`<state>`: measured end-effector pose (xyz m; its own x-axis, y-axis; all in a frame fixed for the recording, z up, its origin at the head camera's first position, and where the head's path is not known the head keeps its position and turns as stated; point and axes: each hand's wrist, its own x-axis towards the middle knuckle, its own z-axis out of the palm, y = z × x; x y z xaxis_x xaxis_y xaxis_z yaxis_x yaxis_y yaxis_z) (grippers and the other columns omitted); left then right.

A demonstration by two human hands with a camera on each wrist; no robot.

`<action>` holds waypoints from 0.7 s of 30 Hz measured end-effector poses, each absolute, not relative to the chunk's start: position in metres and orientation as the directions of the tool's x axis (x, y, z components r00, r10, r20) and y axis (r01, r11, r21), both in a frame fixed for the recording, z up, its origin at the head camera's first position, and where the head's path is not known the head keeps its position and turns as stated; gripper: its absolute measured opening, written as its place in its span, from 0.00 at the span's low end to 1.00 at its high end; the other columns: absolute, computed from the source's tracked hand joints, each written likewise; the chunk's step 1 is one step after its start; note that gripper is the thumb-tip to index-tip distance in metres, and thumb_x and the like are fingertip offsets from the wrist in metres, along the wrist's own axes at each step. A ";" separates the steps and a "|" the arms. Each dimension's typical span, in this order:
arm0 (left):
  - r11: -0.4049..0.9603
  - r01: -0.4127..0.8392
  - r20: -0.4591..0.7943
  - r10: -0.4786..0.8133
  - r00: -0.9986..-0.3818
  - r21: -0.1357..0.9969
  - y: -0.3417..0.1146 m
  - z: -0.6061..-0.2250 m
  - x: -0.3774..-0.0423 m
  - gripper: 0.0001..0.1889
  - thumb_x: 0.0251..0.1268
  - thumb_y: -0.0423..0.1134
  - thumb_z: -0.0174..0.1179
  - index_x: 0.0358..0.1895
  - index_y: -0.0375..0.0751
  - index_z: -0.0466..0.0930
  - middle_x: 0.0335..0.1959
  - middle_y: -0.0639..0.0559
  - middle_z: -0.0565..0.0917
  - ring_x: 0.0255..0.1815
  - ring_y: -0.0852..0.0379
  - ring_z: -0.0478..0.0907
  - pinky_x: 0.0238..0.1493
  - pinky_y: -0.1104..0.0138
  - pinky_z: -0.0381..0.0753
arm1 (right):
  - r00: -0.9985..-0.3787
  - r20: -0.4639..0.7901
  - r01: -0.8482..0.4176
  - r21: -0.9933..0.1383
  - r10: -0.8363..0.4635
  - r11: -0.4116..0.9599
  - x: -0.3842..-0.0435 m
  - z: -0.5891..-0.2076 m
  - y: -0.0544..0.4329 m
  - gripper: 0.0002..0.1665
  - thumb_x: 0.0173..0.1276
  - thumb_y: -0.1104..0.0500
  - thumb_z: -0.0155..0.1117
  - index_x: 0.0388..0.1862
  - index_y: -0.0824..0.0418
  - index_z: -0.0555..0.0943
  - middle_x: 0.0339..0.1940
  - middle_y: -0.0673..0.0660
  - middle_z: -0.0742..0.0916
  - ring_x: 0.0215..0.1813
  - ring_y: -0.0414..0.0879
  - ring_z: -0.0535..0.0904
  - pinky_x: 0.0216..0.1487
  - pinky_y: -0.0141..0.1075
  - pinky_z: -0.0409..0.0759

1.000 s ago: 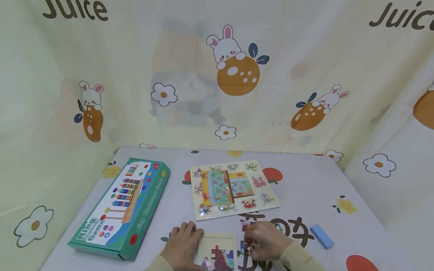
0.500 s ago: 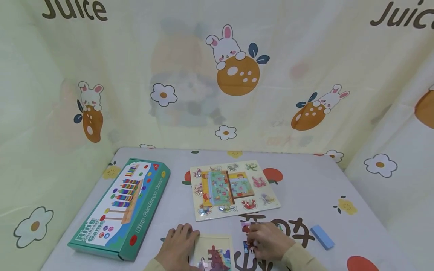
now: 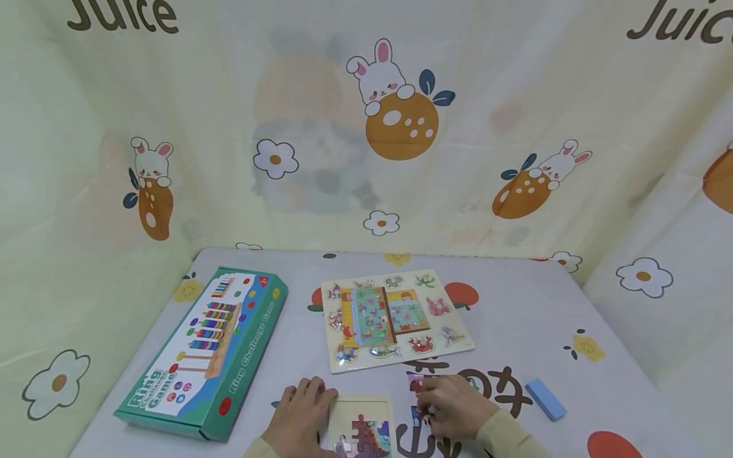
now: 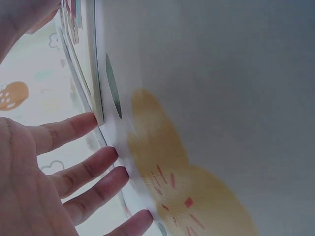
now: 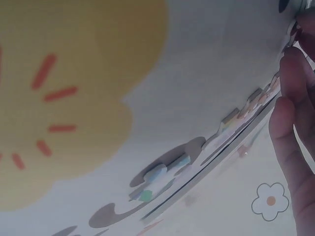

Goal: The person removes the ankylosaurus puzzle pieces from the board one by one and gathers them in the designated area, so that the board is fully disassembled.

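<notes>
A small wooden jigsaw tray (image 3: 340, 415) lies at the table's near edge, with several joined pieces (image 3: 366, 437) showing a dark red figure in its lower right. My left hand (image 3: 301, 416) rests along the tray's left side, fingers spread and fairly straight. In the left wrist view, the index fingertip touches the tray edge (image 4: 97, 83). Right of the tray, my right hand (image 3: 458, 407) pinches a jigsaw piece (image 3: 416, 416) low at the tablecloth, its fingers covering part of it. Another loose piece (image 3: 415, 384) lies just beyond those fingers. Under the right hand, more is hidden.
A green ring game box (image 3: 206, 356) lies at left. Behind the hands is a sea-animal puzzle board (image 3: 372, 366). A blue block (image 3: 546, 399) sits at right. More loose pieces (image 5: 150, 183) show in the right wrist view. A printed curtain (image 3: 321, 210) encloses the table.
The tray and my left hand have shifted slightly left. My right hand has moved a little rightward with its fingers at the piece. Over the last half second, both hands stay nearly still.
</notes>
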<state>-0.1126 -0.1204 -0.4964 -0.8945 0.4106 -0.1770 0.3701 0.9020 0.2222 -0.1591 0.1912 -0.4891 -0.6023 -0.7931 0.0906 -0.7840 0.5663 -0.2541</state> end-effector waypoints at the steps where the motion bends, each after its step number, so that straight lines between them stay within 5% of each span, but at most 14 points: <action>1: 0.901 0.373 -0.173 0.413 -0.894 0.222 -0.121 -0.496 -0.113 0.54 0.26 0.81 0.63 0.60 0.47 0.72 0.48 0.50 0.71 0.47 0.51 0.67 0.53 0.46 0.71 | -0.606 0.087 -0.780 -0.256 -0.790 0.571 -0.159 -0.488 0.191 0.07 0.48 0.60 0.72 0.28 0.50 0.84 0.27 0.40 0.78 0.25 0.29 0.65 0.26 0.23 0.67; 9: 0.895 0.392 -0.145 0.426 -0.893 0.212 -0.120 -0.498 -0.111 0.55 0.26 0.82 0.62 0.60 0.46 0.73 0.47 0.50 0.71 0.46 0.52 0.66 0.51 0.47 0.72 | -0.590 0.146 -0.798 -0.259 -0.794 0.545 -0.155 -0.472 0.174 0.07 0.54 0.60 0.71 0.34 0.54 0.85 0.33 0.45 0.83 0.27 0.28 0.71 0.27 0.23 0.71; 14: 0.901 0.383 -0.157 0.416 -0.896 0.202 -0.119 -0.498 -0.111 0.56 0.25 0.84 0.60 0.59 0.47 0.73 0.48 0.49 0.71 0.47 0.51 0.67 0.52 0.47 0.72 | -0.588 0.058 -0.785 -0.281 -0.807 0.552 -0.152 -0.460 0.154 0.12 0.56 0.58 0.70 0.41 0.53 0.85 0.35 0.46 0.82 0.26 0.29 0.67 0.29 0.24 0.69; 21: 0.906 0.375 -0.170 0.408 -0.897 0.194 -0.117 -0.494 -0.111 0.54 0.26 0.81 0.64 0.59 0.47 0.73 0.47 0.50 0.71 0.47 0.51 0.67 0.52 0.46 0.72 | -0.587 0.034 -0.795 -0.211 -0.809 0.568 -0.145 -0.454 0.129 0.21 0.51 0.52 0.75 0.46 0.51 0.83 0.38 0.46 0.82 0.35 0.35 0.76 0.37 0.31 0.77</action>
<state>-0.1109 -0.1173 -0.4943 -0.8971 0.4079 -0.1697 0.3753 0.9063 0.1943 -0.1453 0.1287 -0.4535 -0.5872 -0.8087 0.0341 -0.7952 0.5684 -0.2112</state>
